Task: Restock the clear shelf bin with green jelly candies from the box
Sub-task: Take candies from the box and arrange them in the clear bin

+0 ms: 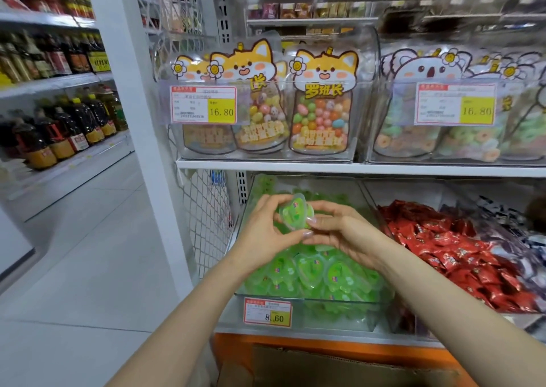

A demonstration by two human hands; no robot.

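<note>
Green jellies point(310, 271) heaped the bin point(325, 299) (box point(339, 366) barely visible below); left hand point(263, 230) and right hand point(339, 233) both pinched one jelly point(295, 214) above it, undropped.

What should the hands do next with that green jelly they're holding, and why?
Probably lower the jelly a little and let it go into the clear bin. The left hand and right hand both pinch it right above the pile of green jellies in that bin, so it looks ready to drop in with the rest.
</note>
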